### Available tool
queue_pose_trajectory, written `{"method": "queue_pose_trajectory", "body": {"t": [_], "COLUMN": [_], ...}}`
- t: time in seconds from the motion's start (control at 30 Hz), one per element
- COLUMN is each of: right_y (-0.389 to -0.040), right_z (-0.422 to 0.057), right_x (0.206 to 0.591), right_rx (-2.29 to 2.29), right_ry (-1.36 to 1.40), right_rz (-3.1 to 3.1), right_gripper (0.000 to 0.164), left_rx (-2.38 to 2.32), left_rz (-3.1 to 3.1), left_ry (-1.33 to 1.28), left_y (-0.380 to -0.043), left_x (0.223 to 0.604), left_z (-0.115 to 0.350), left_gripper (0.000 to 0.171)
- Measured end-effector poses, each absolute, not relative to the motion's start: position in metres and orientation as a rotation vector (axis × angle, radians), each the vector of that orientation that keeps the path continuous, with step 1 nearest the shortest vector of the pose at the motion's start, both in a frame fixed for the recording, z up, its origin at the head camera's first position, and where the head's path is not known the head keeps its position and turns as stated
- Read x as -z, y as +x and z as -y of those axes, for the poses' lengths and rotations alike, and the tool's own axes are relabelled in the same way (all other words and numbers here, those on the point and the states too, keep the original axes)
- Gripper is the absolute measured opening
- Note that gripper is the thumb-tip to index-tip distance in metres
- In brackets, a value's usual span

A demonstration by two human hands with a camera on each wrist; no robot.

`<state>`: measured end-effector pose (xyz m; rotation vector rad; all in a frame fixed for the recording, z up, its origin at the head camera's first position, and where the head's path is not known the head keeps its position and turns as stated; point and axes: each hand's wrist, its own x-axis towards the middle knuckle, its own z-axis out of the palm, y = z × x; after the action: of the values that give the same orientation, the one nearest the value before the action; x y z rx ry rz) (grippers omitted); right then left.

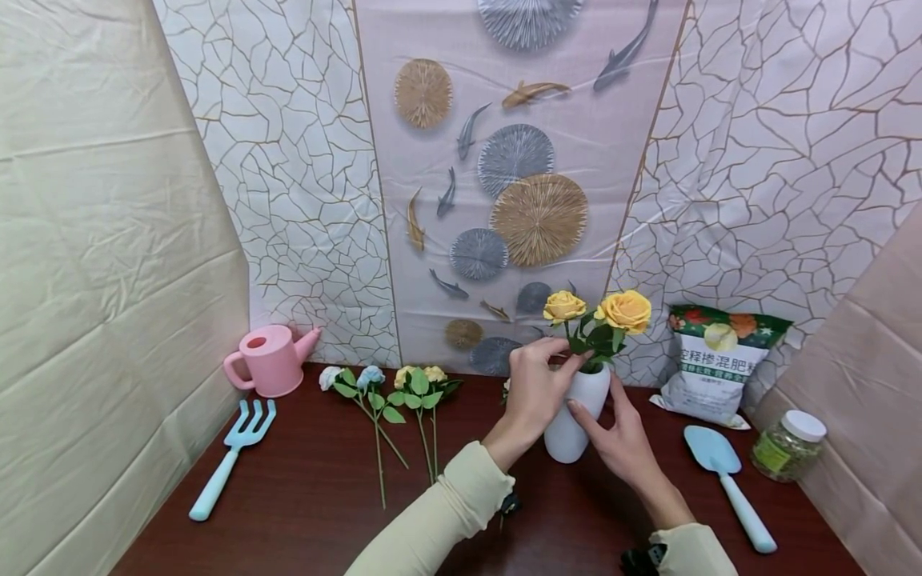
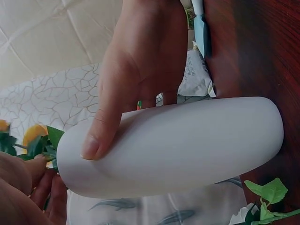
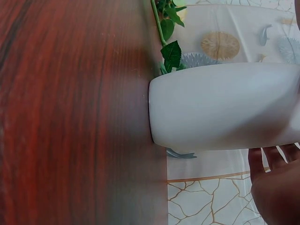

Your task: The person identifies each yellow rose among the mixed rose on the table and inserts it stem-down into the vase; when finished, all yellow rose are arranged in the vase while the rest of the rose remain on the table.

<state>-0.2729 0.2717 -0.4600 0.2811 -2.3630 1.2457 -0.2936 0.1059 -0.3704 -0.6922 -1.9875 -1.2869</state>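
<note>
Two yellow roses (image 1: 625,311) stand in white vase (image 1: 578,416) on table (image 1: 310,488), toward back edge, right of middle; left hand (image 1: 535,387) pinches roses low at vase's mouth, right hand (image 1: 625,438) grips vase's side. Pink watering can (image 1: 272,366) at back left corner.

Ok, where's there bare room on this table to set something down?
Mainly between the garden fork and the loose blue flower. There's a narrower patch between the loose yellow flowers and the left hand. It's crowded at the right, where the bag, trowel and jar sit close together, and around the white vase.
</note>
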Motion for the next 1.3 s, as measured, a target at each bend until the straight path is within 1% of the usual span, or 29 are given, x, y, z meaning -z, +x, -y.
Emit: {"method": "queue_pose_trajectory", "body": {"t": [0.3, 0.47, 0.57, 0.7, 0.8, 0.97, 1.07, 1.3], "right_y": [-0.27, -0.257, -0.251, -0.252, -0.258, -0.272, -0.274, -0.271], "right_z": [-0.27, -0.261, -0.258, -0.259, -0.262, -0.269, -0.269, -0.27], "right_x": [0.458, 0.44, 0.432, 0.433, 0.442, 0.458, 0.459, 0.458], "right_rx": [-1.239, -1.258, -1.26, -1.264, -1.266, -1.264, -1.269, -1.266], "right_ry": [0.276, 0.337, 0.354, 0.34, 0.316, 0.301, 0.301, 0.276], "right_rz": [2.366, 2.332, 2.325, 2.337, 2.355, 2.37, 2.366, 2.361], "right_gripper": [0.075, 0.07, 0.07, 0.071, 0.072, 0.075, 0.076, 0.076], "left_rx": [1.28, 1.272, 1.326, 1.507, 1.657, 1.827, 1.87, 1.833], "left_rz": [2.013, 2.052, 2.089, 2.155, 2.194, 2.222, 2.229, 2.249], "left_ry": [-0.636, -0.595, -0.565, -0.478, -0.423, -0.404, -0.409, -0.448], "left_y": [-0.299, -0.303, -0.307, -0.31, -0.311, -0.311, -0.31, -0.306], "left_x": [0.371, 0.374, 0.373, 0.368, 0.367, 0.367, 0.368, 0.372], "left_z": [-0.103, -0.1, -0.101, -0.101, -0.095, -0.084, -0.079, -0.067], "left_gripper": [0.009, 0.009, 0.01, 0.023, 0.032, 0.026, 0.021, 0.023]}}
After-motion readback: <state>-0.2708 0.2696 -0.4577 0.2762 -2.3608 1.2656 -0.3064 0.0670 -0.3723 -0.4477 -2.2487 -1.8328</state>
